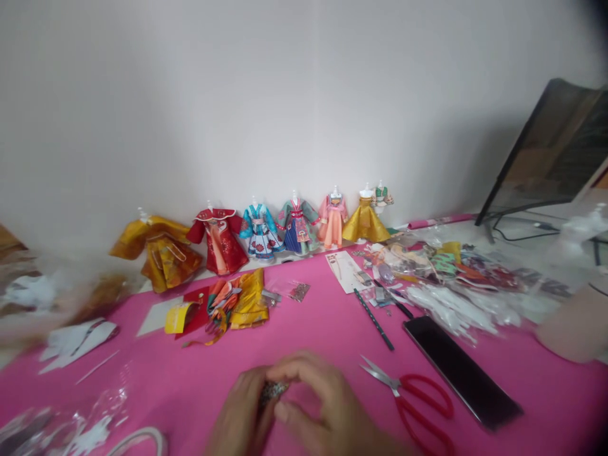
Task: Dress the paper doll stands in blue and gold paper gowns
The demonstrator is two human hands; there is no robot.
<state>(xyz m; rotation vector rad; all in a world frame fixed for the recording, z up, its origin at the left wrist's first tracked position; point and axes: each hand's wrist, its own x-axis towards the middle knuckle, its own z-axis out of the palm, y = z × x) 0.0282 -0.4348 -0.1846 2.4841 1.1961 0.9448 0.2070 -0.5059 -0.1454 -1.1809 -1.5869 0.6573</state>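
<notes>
My left hand [241, 408] and my right hand [319, 396] meet low in the middle of the view. Between their fingers is a small glittery silver-grey bundle [272, 391], perhaps tiny beads; its exact kind is not clear. My left fingers are closed round its left side. The thumb and forefinger of my right hand curve about the other side, and the remaining fingers are hidden. Red-handled scissors [399, 384] lie spread just right of my right hand. Beyond my hands, folded yellow fabric [250, 297] and a small clear bag of beads [300, 291] rest on the pink mat [313, 329].
Doll-sized dresses on stands, including a red one [221, 240], line the wall. A black phone [463, 372] and a dark pencil [374, 318] lie at right, near bagged white pieces [456, 307]. A monitor [546, 145] stands far right. Tape [142, 437] lies front left.
</notes>
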